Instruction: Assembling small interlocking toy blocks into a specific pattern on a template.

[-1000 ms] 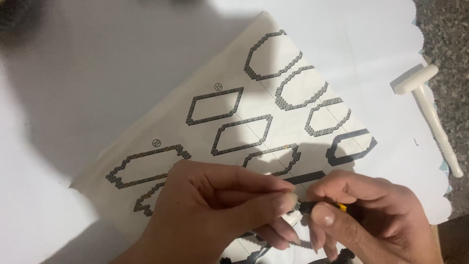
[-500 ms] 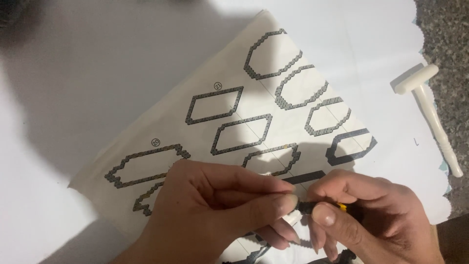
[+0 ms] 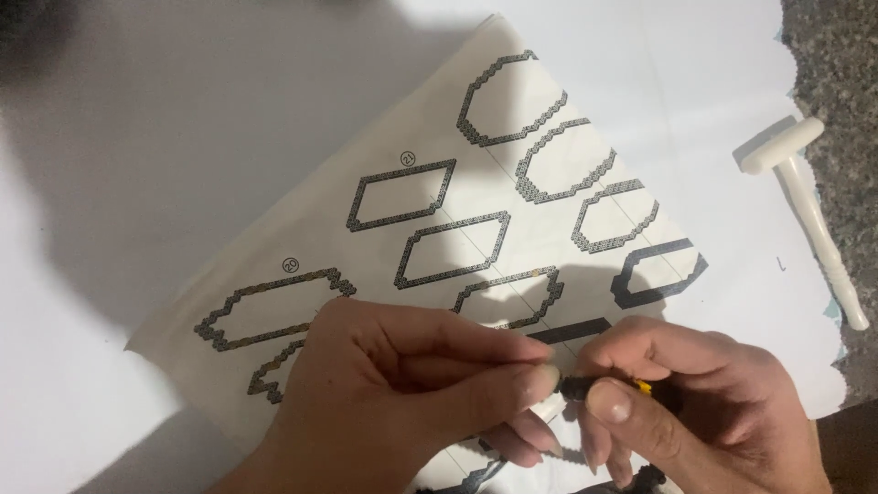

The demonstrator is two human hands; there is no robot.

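- Left hand [image 3: 402, 393]: enters from 7 o'clock, fingers curled, thumb and forefinger pressed together at their tips, clamped on the near end of the small dark piece [image 3: 576, 388].
- Right hand [image 3: 695, 402]: enters from 5 o'clock, thumb and forefinger closed on the other end of the same piece; a spot of yellow shows just behind the thumbnail, its nature too small to tell.
- Small dark piece: black, short, held between the two hands just above the sheet. Its long axis runs about 9 to 3 o'clock, the left grip at its 9 o'clock end, the right at its 3 o'clock end. The two hands are equally near it; the fingertips almost meet.
- Pattern sheet [image 3: 302, 229]: cream paper laid slantwise on the white table [image 3: 137, 137], printed with outlined beaded shapes, directly beneath both hands.
- Solid black strip [image 3: 572, 332]: lies on the sheet at 12 o'clock from the pinch, just beside the knuckles.
- White mallet [image 3: 809, 201]: at 2 o'clock from the hands, well apart, head toward 11 o'clock, handle toward 5 o'clock.
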